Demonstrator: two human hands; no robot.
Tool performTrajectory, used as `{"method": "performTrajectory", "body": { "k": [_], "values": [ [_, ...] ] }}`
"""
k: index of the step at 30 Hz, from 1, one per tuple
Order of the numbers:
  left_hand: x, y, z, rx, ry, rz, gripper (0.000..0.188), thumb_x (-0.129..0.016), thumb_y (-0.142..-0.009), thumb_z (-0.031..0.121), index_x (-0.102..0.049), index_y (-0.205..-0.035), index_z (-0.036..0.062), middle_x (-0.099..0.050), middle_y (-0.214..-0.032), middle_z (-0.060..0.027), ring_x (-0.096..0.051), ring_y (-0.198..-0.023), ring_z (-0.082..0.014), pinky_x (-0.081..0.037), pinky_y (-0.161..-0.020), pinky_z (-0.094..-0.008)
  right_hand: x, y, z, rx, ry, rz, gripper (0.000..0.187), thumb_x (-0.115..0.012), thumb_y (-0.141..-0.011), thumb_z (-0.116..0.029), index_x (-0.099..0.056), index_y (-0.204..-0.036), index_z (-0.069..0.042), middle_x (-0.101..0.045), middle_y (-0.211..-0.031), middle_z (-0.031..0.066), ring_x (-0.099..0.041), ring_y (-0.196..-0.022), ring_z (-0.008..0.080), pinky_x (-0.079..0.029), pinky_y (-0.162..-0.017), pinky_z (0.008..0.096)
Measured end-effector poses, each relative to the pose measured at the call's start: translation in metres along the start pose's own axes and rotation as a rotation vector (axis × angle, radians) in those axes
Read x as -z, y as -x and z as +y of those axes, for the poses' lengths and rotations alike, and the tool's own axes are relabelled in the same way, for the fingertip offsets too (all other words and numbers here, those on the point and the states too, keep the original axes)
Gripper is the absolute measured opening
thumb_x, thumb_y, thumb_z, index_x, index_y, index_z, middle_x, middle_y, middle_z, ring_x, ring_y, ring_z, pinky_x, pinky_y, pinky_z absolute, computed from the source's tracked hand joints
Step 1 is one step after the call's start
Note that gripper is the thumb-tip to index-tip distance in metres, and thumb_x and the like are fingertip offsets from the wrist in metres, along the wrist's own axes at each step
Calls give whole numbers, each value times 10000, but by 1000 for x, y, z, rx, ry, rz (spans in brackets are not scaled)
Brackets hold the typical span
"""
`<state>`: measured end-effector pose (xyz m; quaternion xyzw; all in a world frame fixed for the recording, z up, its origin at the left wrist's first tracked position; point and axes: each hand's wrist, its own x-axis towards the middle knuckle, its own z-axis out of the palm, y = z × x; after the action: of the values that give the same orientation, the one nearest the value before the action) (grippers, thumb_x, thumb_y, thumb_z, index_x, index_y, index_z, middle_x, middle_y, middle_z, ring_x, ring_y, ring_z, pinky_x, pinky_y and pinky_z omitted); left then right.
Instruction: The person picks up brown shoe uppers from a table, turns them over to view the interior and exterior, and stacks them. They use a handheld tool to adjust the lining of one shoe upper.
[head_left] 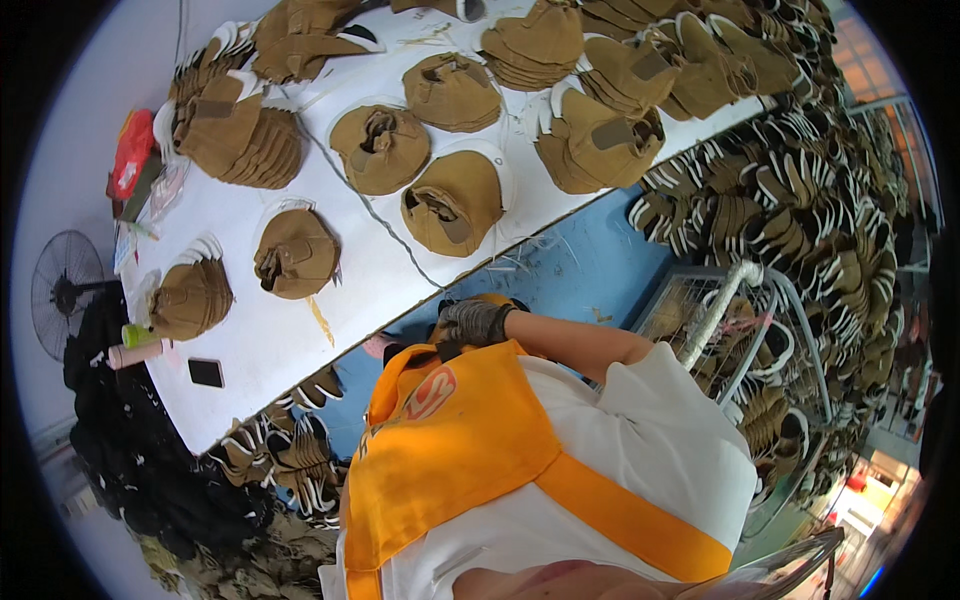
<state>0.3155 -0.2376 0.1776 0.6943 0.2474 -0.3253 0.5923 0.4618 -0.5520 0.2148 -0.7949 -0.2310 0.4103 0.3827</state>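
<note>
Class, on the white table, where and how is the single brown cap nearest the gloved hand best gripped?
The brown cap is probably best pinched by its white brim, coming from the right: that thin edge juts out beyond the rounded crown, which should then keep its shape.

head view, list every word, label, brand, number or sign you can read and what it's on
Apron: red-and-white emblem; I won't copy its marking.
Apron, beside the emblem: dark marks, too slanted to read.
Red bag: white mark, too small to read.
Caps: none I can make out.
</note>
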Motion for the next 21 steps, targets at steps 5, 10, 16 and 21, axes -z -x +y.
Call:
{"method": "performTrajectory", "body": {
  "k": [5,10,16,21],
  "values": [
    [14,-24,38,-61,-26,-104,316,-451,-902,127,-564,-1193,73,-560,-1238,-113,-520,-1152,-266,-399,-1003,-348,-6,22,2,-64,-214,257,379,-613,-862,-361,-653,-1073,-48,-657,-1052,170,-605,-997,321,-457,-874,391],
    [37,-35,69,-145,-11,-226,311,-460,-899,126,-568,-1185,72,-565,-1228,-116,-524,-1143,-267,-404,-997,-349,-11,27,8,-259,-271,354,376,-581,-891,-318,-622,-1139,-38,-620,-1140,184,-582,-1059,309,-445,-916,384],
    [86,-47,100,-481,-425,-338,304,-471,-895,125,-572,-1176,71,-570,-1217,-120,-529,-1132,-270,-409,-989,-350,-26,-6,-10,-224,-176,830,410,-668,-845,-229,-544,-1176,-22,-584,-1093,167,-572,-1017,291,-451,-910,371],
    [130,-38,106,-781,-1032,-210,298,-480,-891,124,-575,-1169,71,-575,-1207,-123,-534,-1123,-272,-414,-983,-351,22,-16,-89,-352,73,1517,768,-831,-680,-263,-440,-1297,-25,-481,-1179,180,-483,-1096,326,-423,-955,420]
  ]
}}
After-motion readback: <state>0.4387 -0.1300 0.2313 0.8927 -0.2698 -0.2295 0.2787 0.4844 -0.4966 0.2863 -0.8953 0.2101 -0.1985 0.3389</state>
